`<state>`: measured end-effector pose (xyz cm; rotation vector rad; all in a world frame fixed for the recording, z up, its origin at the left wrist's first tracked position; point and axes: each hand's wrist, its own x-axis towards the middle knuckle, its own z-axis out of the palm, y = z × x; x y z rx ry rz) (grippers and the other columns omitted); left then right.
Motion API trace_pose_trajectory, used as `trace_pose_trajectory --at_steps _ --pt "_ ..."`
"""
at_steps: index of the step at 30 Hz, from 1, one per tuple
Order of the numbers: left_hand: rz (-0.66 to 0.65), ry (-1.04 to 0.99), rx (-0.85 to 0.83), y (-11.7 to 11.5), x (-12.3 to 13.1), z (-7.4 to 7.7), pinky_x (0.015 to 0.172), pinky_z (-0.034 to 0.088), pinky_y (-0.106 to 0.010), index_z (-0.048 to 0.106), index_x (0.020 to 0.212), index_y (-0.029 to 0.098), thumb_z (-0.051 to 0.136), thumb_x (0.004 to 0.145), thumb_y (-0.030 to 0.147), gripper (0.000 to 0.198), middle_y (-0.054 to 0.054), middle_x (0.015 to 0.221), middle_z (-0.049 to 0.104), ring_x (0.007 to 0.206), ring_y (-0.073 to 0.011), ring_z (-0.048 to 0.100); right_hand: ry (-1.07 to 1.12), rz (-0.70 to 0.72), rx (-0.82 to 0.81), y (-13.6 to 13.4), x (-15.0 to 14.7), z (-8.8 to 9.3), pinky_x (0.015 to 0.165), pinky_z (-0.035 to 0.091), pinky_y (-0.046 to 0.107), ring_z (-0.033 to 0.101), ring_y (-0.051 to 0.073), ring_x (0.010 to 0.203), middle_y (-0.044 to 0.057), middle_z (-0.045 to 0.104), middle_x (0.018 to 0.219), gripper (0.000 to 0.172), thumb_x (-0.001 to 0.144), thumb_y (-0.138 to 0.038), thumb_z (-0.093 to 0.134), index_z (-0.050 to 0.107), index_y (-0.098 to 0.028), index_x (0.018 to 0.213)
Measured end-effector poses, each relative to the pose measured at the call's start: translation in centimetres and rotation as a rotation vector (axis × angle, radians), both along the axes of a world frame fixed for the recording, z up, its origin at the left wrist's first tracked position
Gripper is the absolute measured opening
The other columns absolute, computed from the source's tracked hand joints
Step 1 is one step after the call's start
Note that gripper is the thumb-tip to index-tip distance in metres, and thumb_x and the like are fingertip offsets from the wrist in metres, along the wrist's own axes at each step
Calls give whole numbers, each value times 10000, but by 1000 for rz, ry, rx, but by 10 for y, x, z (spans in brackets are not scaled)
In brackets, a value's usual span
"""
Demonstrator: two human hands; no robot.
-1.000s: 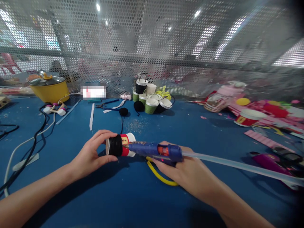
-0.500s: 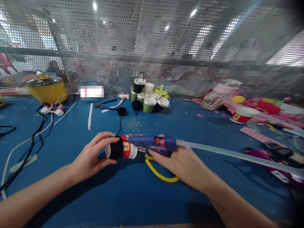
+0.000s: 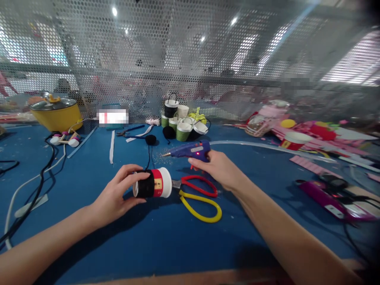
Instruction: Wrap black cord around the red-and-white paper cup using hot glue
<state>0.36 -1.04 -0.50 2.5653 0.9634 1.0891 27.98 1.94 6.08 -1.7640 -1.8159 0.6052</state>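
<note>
My left hand (image 3: 117, 194) is closed round a small paper cup (image 3: 152, 183) held on its side, wrapped in black and red bands with a white rim. My right hand (image 3: 218, 168) grips a blue glue gun (image 3: 190, 149) with a red light on it, held away from the cup with its nozzle pointing left. A long clear glue stick (image 3: 267, 146) trails from the gun to the right. Scissors with red and yellow handles (image 3: 202, 196) lie on the blue table (image 3: 148, 237) just right of the cup.
Several decorated paper cups (image 3: 182, 120) stand at the back centre by a perforated metal screen (image 3: 190, 59). A yellow pot (image 3: 56, 113) and cables (image 3: 44, 166) are at left. Pink craft scraps (image 3: 311, 134) and a purple tool (image 3: 329, 196) lie at right.
My right hand has drawn the glue gun off the cup and moved it back and away, uncovering the scissors beneath. My left hand has kept the cup in nearly the same place.
</note>
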Motion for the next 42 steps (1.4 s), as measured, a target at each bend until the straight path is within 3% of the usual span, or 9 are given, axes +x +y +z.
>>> trace_pose_trajectory --at_steps 7,12,15,17,19,24,29,34,42 --pt "-30 1 82 -2 0 0 892 499 -384 468 1182 237 548 848 216 344 -107 1204 461 1105 -239 499 -331 -49 -81 42 12 -29 568 434 302 593 194 577 85 615 565 362 870 -395 453 568 -165 616" --pt "-54 11 123 -3 1 -2 880 505 -408 471 1176 243 544 847 178 344 -107 1198 468 1094 -243 497 -419 -22 26 33 -13 -18 769 411 356 570 276 927 179 650 928 302 863 -335 482 676 -111 803" --pt "-70 7 108 -4 2 -2 888 503 -407 464 1190 249 536 850 161 359 -105 1213 458 1098 -237 495 -297 183 -43 17 -42 -4 729 429 277 591 197 847 81 676 890 432 877 -491 411 698 -170 835" --pt "-96 18 101 -5 2 -3 890 501 -414 455 1208 256 539 848 158 382 -109 1224 452 1110 -241 493 52 462 -272 9 -60 2 674 437 261 585 172 786 64 678 861 513 868 -559 371 689 -157 890" --pt "-110 26 88 -5 2 -3 897 496 -425 456 1215 267 543 844 151 398 -110 1232 441 1131 -249 485 300 563 -368 3 -74 3 630 431 249 561 144 716 42 663 807 432 809 -544 496 673 -151 843" --pt "-114 -7 -28 -6 1 0 930 472 -437 465 1218 282 584 824 193 421 -102 1229 421 1141 -254 484 559 407 -270 3 -81 -1 517 342 227 407 69 511 -57 508 588 242 659 -377 691 573 -167 684" --pt "-110 -164 -317 -7 3 5 894 497 -413 393 1270 255 665 765 297 575 -99 1162 501 1080 -247 534 564 348 -26 6 -72 1 622 371 258 467 99 621 -12 572 689 213 709 -367 622 564 -162 720" --pt "-121 -234 -524 -8 6 9 829 524 -386 479 1142 201 671 753 323 451 -84 1058 571 968 -222 593 528 351 58 7 -66 3 647 385 266 479 106 634 11 589 724 212 759 -368 571 536 -161 730" --pt "-190 -205 -390 -12 7 8 810 533 -346 479 1181 233 681 749 330 487 -96 1090 529 1011 -223 556 378 351 106 8 -69 -6 643 384 275 483 124 655 4 560 705 217 794 -373 524 533 -163 739"
